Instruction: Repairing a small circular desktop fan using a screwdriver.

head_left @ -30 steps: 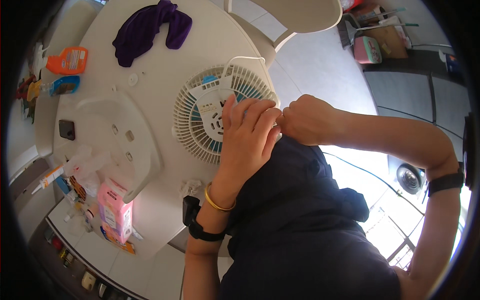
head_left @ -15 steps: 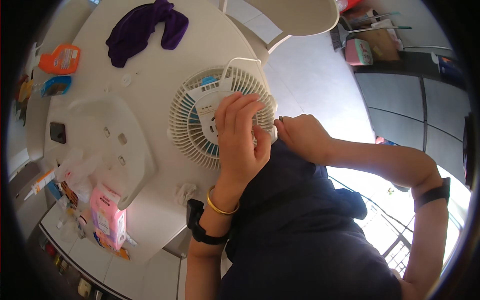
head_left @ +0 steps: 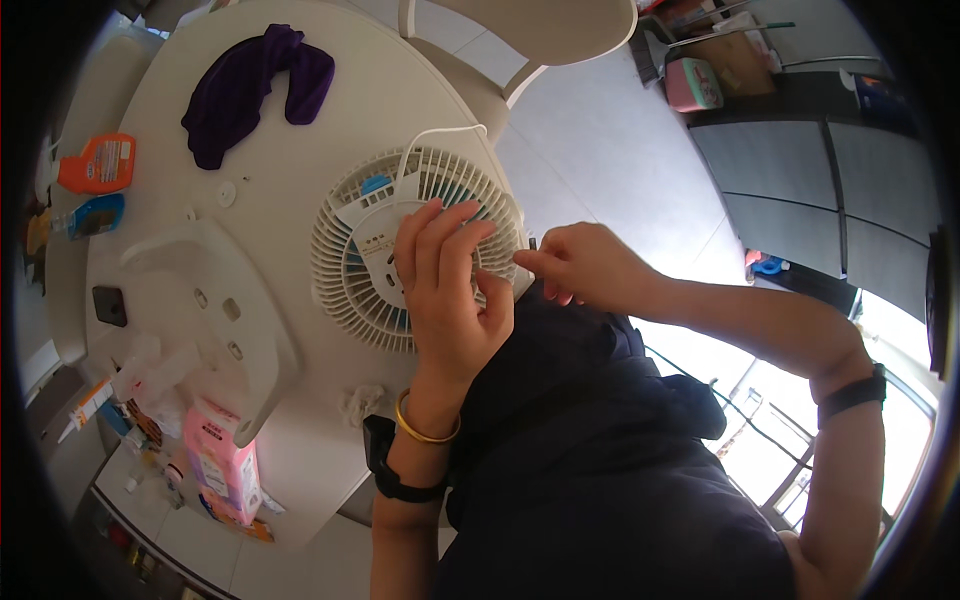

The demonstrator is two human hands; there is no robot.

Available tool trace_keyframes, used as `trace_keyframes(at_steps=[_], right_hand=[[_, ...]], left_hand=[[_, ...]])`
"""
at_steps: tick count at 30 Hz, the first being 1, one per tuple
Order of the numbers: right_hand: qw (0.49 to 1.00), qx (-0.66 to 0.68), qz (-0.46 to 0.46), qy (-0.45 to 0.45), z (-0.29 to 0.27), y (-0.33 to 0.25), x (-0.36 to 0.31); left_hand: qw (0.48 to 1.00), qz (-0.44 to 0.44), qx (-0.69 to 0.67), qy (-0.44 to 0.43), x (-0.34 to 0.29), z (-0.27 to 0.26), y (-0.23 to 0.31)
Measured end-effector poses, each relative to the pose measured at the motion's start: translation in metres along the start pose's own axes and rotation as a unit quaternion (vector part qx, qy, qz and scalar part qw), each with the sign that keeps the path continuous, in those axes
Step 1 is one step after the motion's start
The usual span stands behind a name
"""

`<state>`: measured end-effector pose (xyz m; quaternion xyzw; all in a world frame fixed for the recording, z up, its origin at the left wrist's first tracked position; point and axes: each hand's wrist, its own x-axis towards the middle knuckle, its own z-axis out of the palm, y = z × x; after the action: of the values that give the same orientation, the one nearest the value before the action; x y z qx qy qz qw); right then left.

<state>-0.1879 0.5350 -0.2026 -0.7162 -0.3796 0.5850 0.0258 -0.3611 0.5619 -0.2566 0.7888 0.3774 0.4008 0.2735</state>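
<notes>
A round white fan [head_left: 345, 290] with a ribbed grille and blue blades lies on the table near its right edge. My left hand [head_left: 450, 295] rests over the fan's middle, fingers apart and slightly bent, with the thumb to the right. At the fan's right rim, my right hand [head_left: 590, 265] is closed in a pinch. A small dark tip [head_left: 533, 243] shows above its fingers; what it belongs to is hidden. A white cord [head_left: 440, 130] loops over the fan's far side.
Left of the fan lies a white curved base piece [head_left: 255, 330] with slots. Around it are a purple cloth [head_left: 245, 95], an orange bottle [head_left: 105, 163], a phone [head_left: 110, 306], a pink tissue pack [head_left: 222, 455] and crumpled tissue [head_left: 360, 403]. A chair [head_left: 540, 30] stands beyond.
The whole scene has shifted left in view as the head moved. The right hand's fingers have turned slightly at the fan's rim. My left hand stays over the fan.
</notes>
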Motion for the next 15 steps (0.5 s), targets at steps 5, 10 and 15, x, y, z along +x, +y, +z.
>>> trace_keyframes(at_steps=[5, 10, 15], right_hand=[[0.999, -0.018, -0.029, -0.009, -0.008, -0.002, 0.005], [0.981, -0.061, -0.174, 0.056, -0.011, 0.013, 0.018], [0.886, -0.301, -0.351, 0.042, -0.011, 0.018, 0.02]], left_hand=[[1.0, 0.001, 0.012, -0.002, -0.001, 0.002, 0.0], [1.0, -0.004, 0.007, 0.002, 0.0, 0.002, 0.0], [1.0, 0.01, 0.027, 0.0, -0.001, 0.003, -0.001]])
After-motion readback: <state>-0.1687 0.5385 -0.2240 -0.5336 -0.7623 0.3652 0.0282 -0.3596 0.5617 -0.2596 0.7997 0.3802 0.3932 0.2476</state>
